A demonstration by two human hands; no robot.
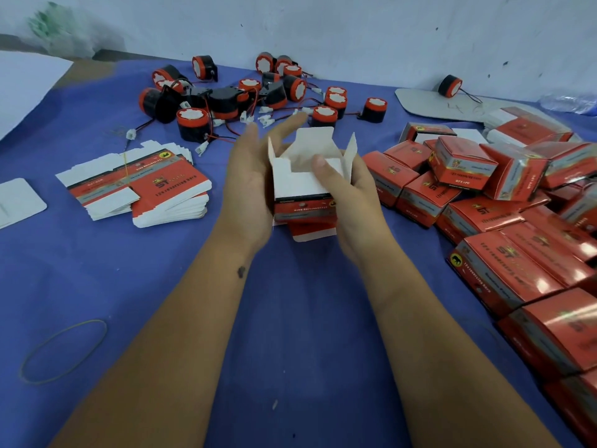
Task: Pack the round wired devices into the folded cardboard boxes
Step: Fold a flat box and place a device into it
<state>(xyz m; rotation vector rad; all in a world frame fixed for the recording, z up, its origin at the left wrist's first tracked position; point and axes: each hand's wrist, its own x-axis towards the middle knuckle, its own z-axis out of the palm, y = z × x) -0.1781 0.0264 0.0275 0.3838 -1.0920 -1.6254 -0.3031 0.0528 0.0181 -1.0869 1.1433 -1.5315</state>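
on the far left of the blue cloth-covered worktop (97, 270) lies a flat white card with rounded corners (19, 202), and nearer the person a thin yellow-green rubber band (63, 350) lies in a loose loop. just to the right sits a fanned stack of flat, unfolded red-and-white cardboard cartons (139, 185), with a thin elastic band across it. behind it, along the pale wall, a heap of round black-and-red wired devices (245, 92) spreads out, their red and black leads and small white plugs tangled between them.

in the middle, above the worktop, the left hand (248, 179) cups the left side of a half-erected red-and-white cardboard box (303, 185), fingers fairly straight and reaching up past its rim. the box's white top flaps stand open; whether anything is inside cannot be told. the right hand (349, 192) grips the box's right side, thumb pressed over the open top edge onto a white inner flap.

to the right, a large pile of closed red glossy boxes (484, 195) runs toward the near right corner. behind it, one more round black-and-red device (450, 86) rests on a flat grey-white board (420, 101).
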